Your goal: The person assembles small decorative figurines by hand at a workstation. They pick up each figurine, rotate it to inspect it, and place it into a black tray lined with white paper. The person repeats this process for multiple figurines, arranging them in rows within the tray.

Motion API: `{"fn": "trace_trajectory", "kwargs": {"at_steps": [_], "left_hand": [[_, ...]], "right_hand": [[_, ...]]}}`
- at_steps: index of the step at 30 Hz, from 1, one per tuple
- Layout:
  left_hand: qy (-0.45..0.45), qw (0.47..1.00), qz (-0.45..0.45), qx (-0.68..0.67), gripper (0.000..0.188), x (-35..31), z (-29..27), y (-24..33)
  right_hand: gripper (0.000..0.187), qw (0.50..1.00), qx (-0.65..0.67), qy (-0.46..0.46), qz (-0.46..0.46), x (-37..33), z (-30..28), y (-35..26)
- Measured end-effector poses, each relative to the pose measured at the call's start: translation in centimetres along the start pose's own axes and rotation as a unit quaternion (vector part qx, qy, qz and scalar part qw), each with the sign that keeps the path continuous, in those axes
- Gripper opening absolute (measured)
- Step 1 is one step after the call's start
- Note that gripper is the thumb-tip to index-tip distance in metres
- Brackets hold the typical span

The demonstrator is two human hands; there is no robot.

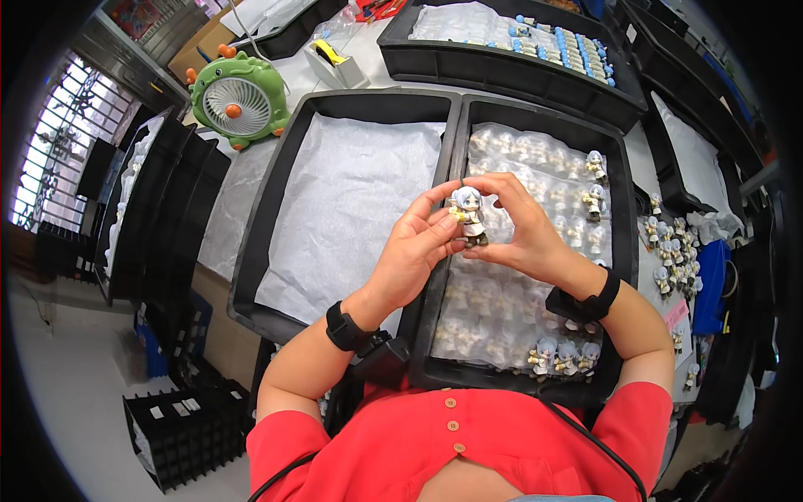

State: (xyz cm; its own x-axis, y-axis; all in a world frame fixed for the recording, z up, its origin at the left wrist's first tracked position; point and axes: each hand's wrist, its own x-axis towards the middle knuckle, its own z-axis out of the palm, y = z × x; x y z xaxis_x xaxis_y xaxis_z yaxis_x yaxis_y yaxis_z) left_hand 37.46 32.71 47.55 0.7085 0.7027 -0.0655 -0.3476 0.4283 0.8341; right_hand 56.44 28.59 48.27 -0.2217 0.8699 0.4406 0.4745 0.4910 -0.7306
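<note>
Between both hands I hold up a small figurine (471,219) with pale lilac hair, a white outfit and dark boots. My left hand (416,233) grips its side, thumb across the front. My right hand (524,224) curves around the other side, fingertips near its head and thumb by its feet. Below lies a black tray (623,251) with rows of like figurines under thin translucent sheeting, a few of them uncovered along the right and near edges. Left of it stands a second black tray (266,226) lined with white paper (351,201).
A green fan (236,105) and a tape dispenser (336,67) stand at the back left. Farther back is a black tray (510,79) with blue-topped pieces. Loose figurines (676,255) cluster at right beside a blue bin (711,289). Stacked trays (167,201) rise at left.
</note>
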Motion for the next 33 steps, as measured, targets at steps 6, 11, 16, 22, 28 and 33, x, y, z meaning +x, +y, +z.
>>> {"fn": "trace_trajectory", "kwargs": {"at_steps": [6, 11, 16, 22, 28, 33], "left_hand": [[0.001, 1.0, -0.011, -0.016, 0.049, 0.08, -0.12, -0.17], [0.005, 1.0, 0.004, 0.007, 0.049, 0.05, 0.17, 0.07], [0.006, 1.0, 0.001, -0.016, 0.048, 0.14, -0.15, -0.26], [0.014, 0.999, 0.016, 0.032, 0.049, 0.03, 0.19, 0.0], [0.019, 0.999, 0.017, 0.023, 0.051, 0.08, 0.07, -0.04], [0.028, 0.999, 0.015, 0.024, 0.049, 0.15, -0.01, -0.12]], "right_hand": [[0.07, 1.0, -0.007, -0.001, 0.01, -0.09, 0.02, 0.18], [0.07, 1.0, -0.003, 0.002, 0.009, -0.02, 0.12, 0.18], [0.07, 1.0, -0.007, 0.003, 0.003, -0.03, 0.24, 0.44], [0.07, 1.0, -0.006, 0.003, 0.008, -0.07, 0.3, 0.37], [0.072, 1.0, 0.023, -0.003, 0.022, 0.02, 0.27, 0.17], [0.072, 0.996, 0.058, -0.021, 0.061, -0.12, 0.28, 0.52]]}}
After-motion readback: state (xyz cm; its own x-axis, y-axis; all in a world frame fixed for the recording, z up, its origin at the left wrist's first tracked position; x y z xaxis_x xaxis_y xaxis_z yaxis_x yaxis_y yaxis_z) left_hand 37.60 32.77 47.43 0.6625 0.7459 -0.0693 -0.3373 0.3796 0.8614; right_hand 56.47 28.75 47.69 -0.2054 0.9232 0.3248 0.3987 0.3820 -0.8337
